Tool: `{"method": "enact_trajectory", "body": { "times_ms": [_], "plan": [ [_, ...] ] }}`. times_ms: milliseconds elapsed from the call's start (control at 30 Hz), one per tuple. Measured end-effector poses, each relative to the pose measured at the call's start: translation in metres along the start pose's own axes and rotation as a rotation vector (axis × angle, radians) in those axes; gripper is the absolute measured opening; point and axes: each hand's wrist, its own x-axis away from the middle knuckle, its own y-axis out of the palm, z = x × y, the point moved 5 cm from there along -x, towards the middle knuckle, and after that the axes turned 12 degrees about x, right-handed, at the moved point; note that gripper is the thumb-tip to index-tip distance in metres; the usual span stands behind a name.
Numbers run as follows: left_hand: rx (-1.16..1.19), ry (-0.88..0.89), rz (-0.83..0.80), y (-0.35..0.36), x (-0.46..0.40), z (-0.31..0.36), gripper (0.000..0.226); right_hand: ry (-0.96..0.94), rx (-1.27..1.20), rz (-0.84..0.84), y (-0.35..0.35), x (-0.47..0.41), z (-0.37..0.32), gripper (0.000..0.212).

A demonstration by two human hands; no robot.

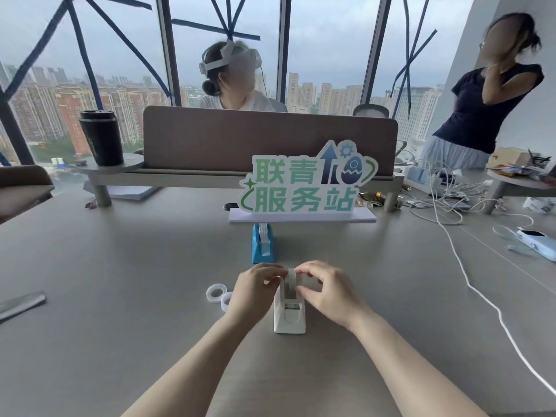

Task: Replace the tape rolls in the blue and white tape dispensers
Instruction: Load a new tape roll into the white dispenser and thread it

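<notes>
A grey desk (120,296) is stretching across a high-rise office, with a green-lettered sign (304,188) standing at its far middle. Just in front of the sign, the blue tape dispenser (262,246) is sitting with a roll in place. Nearer the seated person, the white tape dispenser (289,314) is standing upright between two bare forearms. The left hand (255,291) and the right hand (326,291) are both pinching the tape roll (291,278) seated at the dispenser's top, fingertips closed on its sides. Two loose clear rolls (219,294) are lying just left of the left hand.
</notes>
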Motion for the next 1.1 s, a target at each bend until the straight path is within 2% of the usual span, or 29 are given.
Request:
{"method": "enact_trajectory", "body": {
  "times_ms": [167, 667, 733, 900, 1100],
  "plan": [
    [0.002, 0.002, 0.009, 0.001, -0.001, -0.002, 0.02, -0.015, 0.104, 0.052, -0.002, -0.002, -0.005, 0.037],
    [0.068, -0.049, 0.0, 0.002, 0.004, -0.005, 0.022, -0.045, 0.155, 0.141, -0.009, -0.014, -0.018, 0.003],
    [0.099, -0.073, 0.0, 0.001, 0.006, -0.004, 0.027, -0.06, 0.187, 0.156, -0.009, -0.015, -0.021, 0.005],
    [0.231, -0.134, -0.068, 0.001, 0.014, -0.005, 0.053, -0.06, 0.187, 0.133, -0.01, -0.015, -0.024, 0.011],
    [0.38, -0.172, -0.163, 0.001, 0.023, -0.006, 0.058, -0.053, 0.147, 0.087, -0.015, -0.011, -0.029, 0.013]
  ]
}}
